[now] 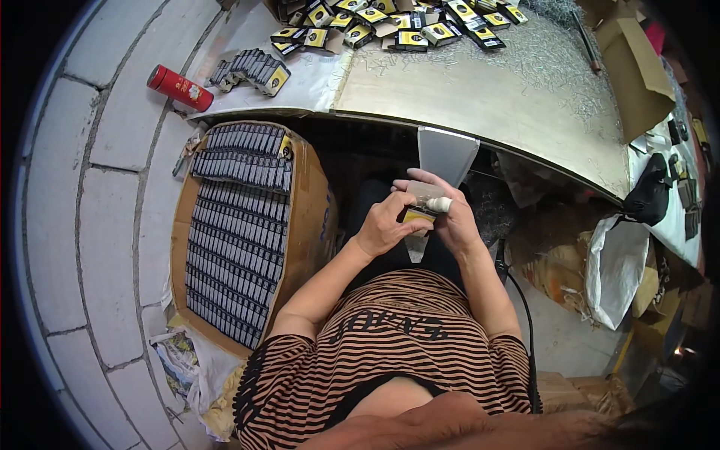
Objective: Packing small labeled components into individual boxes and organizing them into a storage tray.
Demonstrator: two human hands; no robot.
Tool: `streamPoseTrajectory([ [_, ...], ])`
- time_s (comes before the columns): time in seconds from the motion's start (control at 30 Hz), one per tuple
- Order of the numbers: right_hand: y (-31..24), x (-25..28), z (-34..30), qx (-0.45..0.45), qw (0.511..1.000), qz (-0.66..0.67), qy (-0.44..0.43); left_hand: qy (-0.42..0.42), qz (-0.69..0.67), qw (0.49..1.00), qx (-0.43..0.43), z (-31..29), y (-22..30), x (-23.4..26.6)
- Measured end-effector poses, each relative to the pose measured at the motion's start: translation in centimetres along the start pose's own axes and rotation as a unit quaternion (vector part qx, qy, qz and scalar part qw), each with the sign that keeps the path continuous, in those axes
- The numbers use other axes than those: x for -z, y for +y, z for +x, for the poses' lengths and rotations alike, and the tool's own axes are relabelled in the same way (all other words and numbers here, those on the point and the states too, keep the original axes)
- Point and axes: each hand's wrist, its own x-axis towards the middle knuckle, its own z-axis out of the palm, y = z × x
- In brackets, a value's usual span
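A broad, pale work table with a smooth metallic top [465,82] spans the upper view; at its left stands a tall, open brown cardboard carton [307,195], packed with many tight rows of small, flat, dark-and-grey boxes [236,240]; a slanting grey sheet panel [448,150] hangs from the table's front edge, just beyond the hands; a white woven sack [616,270] sags at the right, beneath a soft black pouch [651,191].

On the table lie a heap of black, yellow and white cartons [412,40], a leaning row of similar boxes [270,76], 1 red cylindrical flask [180,88] and thin silvery bits [577,75] strewn across the right side.

The left hand [385,225] pinches a small yellow-and-black box [421,215] between thumb and bent fingers, in front of the torso; the right hand [459,221] grasps its other side, fingers reaching behind it; a white covering [436,204] appears to wrap the right thumb, though details there are small.
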Motion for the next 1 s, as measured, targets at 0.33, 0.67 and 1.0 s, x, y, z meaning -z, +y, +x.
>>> streamPoseTrajectory([
  [0.33,2.1,1.8,0.4,0.055,0.958,-0.24,0.149,-0.012,-0.071,0.977,0.202,0.5,-0.8,-1.5],
  [0.67,0.8,2.0,1.2,0.012,0.997,-0.013,0.075,0.007,-0.022,0.999,-0.025,1.8,-1.0,-0.9],
  [1.0,1.5,2.0,1.3,0.054,0.973,-0.201,0.101,0.07,-0.224,0.948,0.213,1.7,-1.9,-0.7],
])
